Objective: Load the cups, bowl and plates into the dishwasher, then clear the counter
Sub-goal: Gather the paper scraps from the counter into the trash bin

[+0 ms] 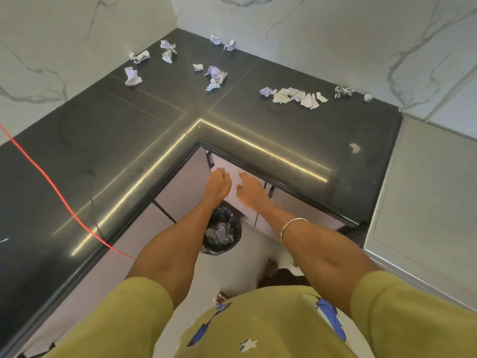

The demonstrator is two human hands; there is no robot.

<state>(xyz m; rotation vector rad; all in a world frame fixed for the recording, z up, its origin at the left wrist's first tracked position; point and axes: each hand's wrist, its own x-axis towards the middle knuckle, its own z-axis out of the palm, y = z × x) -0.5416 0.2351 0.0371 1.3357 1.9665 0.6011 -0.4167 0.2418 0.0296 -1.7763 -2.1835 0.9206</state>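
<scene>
Crumpled paper scraps (pixel 294 95) were scattered along the back of the black counter (pixel 258 120), beside the marble wall; no cups, bowl or plates were seen. The scraps were judged light, soft and easily gathered by pinching several together. Both hands were held empty below the counter's inner corner, above the bin (pixel 222 232): the left hand (pixel 218 184) loosely curled, the right hand (pixel 251 191) relaxed, fingers extended.
</scene>
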